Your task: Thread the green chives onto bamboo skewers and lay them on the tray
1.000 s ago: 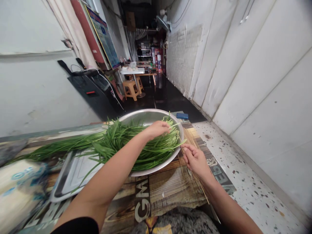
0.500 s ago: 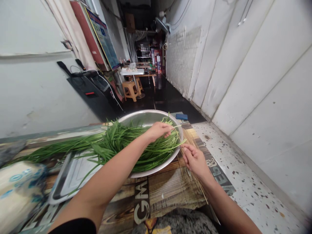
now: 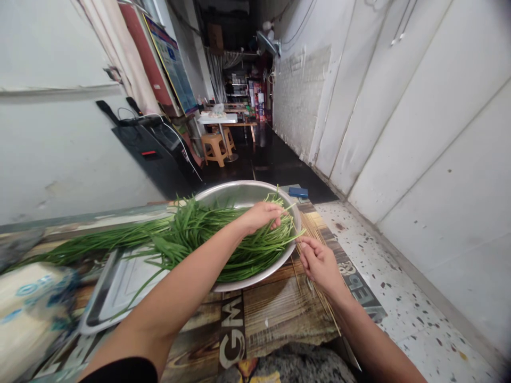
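Observation:
A wide metal bowl [image 3: 247, 189] stands on the table, heaped with long green chive stalks [image 3: 207, 234] that spill out to the left. My left hand [image 3: 261, 215] reaches over the bowl, its fingers curled onto the stalk ends at the right side. Just outside the bowl's right rim, my right hand [image 3: 321, 263] pinches a thin bamboo skewer, above a loose spread of bamboo skewers [image 3: 315, 239] lying on the table.
A metal tray [image 3: 115, 287] lies left of the bowl, partly under the chives. A white bag [image 3: 27, 314] sits at the far left. A blue phone [image 3: 298, 192] rests at the table's far edge. The speckled floor [image 3: 399, 298] lies to the right.
My left hand's fingers have curled a little tighter onto the chive ends. My right hand has hardly moved.

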{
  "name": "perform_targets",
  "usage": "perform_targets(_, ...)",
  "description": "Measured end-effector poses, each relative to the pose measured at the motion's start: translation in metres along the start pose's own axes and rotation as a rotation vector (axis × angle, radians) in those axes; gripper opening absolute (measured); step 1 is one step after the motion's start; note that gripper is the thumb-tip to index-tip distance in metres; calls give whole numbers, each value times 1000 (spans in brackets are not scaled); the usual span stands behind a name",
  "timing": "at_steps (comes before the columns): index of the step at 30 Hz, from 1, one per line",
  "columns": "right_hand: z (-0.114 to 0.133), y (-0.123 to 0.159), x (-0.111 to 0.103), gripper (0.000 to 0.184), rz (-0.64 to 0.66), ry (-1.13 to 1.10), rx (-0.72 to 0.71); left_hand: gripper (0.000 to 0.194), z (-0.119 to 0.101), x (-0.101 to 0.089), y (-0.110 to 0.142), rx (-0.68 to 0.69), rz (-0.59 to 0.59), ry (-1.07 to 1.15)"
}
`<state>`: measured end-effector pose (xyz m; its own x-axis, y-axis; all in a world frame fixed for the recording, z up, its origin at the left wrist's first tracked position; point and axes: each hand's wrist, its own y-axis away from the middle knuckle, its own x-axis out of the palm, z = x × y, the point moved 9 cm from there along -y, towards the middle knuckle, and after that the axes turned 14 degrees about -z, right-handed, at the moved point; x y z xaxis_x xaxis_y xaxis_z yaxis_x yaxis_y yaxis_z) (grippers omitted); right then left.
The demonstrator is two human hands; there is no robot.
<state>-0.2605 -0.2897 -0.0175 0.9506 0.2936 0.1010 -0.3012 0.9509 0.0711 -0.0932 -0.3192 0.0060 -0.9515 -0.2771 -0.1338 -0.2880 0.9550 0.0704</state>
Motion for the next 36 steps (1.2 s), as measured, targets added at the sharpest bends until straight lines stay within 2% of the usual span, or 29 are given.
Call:
perform_targets(5,1,0,0,47,-1,-2,-6,17,2,2,0,0,26,-13)
perform_targets(36,-4,-3,-3,49,4,-24,-2,21,0,2,3,-26,-1,-53)
